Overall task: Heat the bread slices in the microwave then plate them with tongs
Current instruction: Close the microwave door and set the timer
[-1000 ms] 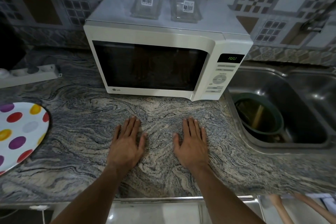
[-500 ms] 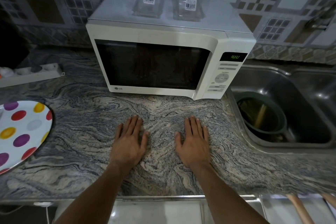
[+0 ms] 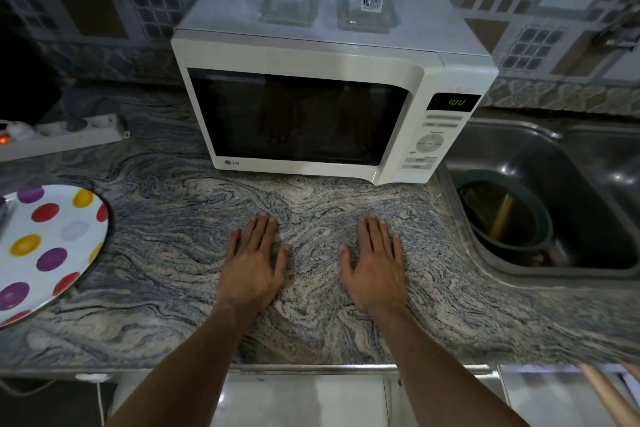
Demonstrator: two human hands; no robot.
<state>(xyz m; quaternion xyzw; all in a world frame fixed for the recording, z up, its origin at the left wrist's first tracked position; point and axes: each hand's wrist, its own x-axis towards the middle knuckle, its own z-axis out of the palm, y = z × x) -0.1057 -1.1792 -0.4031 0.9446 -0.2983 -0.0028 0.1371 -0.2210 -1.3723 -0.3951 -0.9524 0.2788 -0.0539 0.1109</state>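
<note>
From the head view, the left hand (image 3: 251, 269) and right hand (image 3: 375, 267) remain flat, fingers spread and empty, on the counter (image 3: 166, 253) below the closed microwave (image 3: 311, 107), bread presumably inside, unseen.

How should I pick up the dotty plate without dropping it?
Grip the polka-dot plate by its rim on the right, the edge nearest the left hand. It lies flat on the counter, so probably slide your fingers under that slightly raised rim with your thumb on top. Its far left side runs out of view, so coming from the right seems safest.
</note>
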